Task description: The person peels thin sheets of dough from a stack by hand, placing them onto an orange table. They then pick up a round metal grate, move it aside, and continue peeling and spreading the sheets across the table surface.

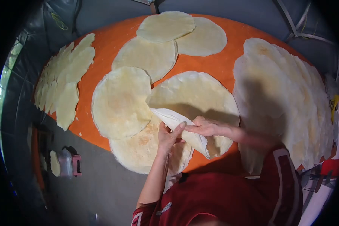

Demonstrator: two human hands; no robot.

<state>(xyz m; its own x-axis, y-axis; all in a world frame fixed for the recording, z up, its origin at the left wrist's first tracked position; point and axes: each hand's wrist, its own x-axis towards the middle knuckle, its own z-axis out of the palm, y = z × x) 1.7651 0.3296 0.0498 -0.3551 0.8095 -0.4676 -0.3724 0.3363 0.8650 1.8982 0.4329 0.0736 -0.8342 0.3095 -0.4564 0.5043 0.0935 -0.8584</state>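
Note:
A large, thin round flatbread lies in front of me on the orange tabletop, its near edge lifted and folded back over itself. My left hand pinches this folded flap, thumb on top and fingers underneath. On the right end of the same flap, my right hand is closed, its fingertips partly hidden by the fold. Under the left forearm, another browned flatbread reaches over the table edge. A paler flatbread overlaps it at the left.
Toward the back, more round flatbreads overlap. A thick spread of layered flatbreads covers the right side, and smaller overlapping pieces lie at the far left. The orange table has a curved edge. A pink-handled container stands on the floor.

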